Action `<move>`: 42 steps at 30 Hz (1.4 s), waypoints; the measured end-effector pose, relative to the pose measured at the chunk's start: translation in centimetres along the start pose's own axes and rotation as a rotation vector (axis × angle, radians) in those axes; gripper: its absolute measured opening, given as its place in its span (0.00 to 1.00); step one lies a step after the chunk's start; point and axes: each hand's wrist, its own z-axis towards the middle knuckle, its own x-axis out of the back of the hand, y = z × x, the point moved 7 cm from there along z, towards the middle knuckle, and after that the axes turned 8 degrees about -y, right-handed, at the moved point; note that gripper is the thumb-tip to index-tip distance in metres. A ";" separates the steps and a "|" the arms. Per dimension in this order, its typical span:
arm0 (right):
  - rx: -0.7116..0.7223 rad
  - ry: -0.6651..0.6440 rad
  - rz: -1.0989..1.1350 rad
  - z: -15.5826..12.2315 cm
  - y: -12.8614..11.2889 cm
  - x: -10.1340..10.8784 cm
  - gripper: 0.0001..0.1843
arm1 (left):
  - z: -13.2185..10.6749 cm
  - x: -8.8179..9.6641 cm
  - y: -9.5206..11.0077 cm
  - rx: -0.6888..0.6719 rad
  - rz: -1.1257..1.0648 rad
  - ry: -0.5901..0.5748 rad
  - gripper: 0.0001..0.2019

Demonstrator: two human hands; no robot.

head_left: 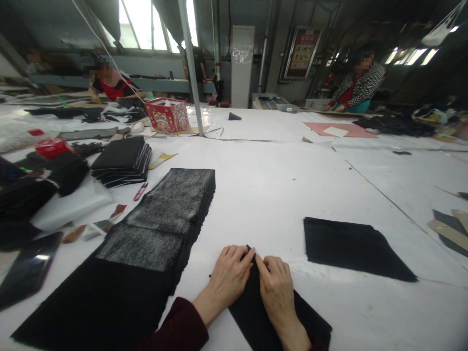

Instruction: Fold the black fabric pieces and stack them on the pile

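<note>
A black fabric piece lies on the white table right in front of me. My left hand and my right hand rest side by side on its far corner, fingers curled and pressing down on the cloth, fingertips nearly touching. To the left runs a long stack of black fabric sheets, greyish on top. A single flat black fabric sheet lies to the right, apart from my hands.
Folded black pieces are piled at back left by a red patterned box and a metal pole. A dark phone lies at left. Two people work at the far tables. Tan strips lie at right.
</note>
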 end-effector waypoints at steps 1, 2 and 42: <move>0.000 0.002 0.001 0.0 0.0 0.0 0.17 | 0.0 0.0 0.0 0.001 0.000 0.002 0.20; 0.000 0.004 0.003 0.0 0.0 0.1 0.17 | 0.0 -0.1 0.0 0.002 0.002 0.004 0.20; -0.115 -0.029 0.053 3.3 1.4 -0.7 0.14 | 3.6 2.4 -0.9 -0.259 0.375 -0.062 0.14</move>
